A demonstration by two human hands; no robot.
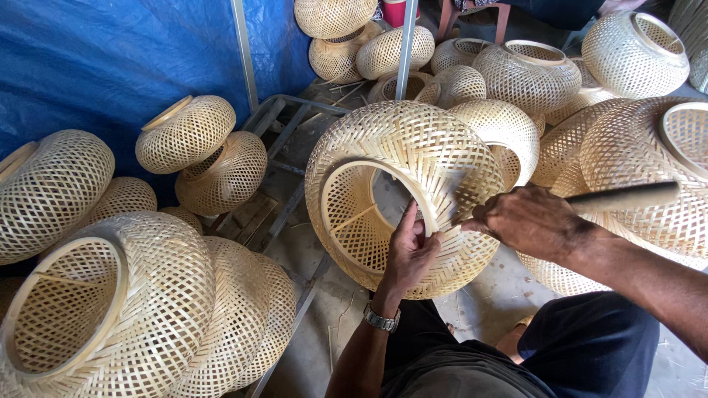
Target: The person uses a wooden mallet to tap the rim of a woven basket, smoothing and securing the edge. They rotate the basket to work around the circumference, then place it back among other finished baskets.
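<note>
Head view: two bare hands work at the rim of a round, pale woven-bamboo lampshade (413, 191).

The lampshade lies on its side just in front of the person's knees, its axis running toward the lower left, so the ringed opening (369, 217) faces the left hand. The left hand (408, 254), with a metal wristwatch (381, 318), presses flat against the weave at the rim's lower right edge, index finger stretched up along the ring; it grips nothing fully. The right hand (527, 220) is clenched on a dark-handled knife (619, 196), whose handle points right while the blade end meets the weave just beside the left fingertips. The left hand is nearer the opening. Many similar woven shades (110, 295) and a blue tarpaulin (103, 66) surround them.
</note>
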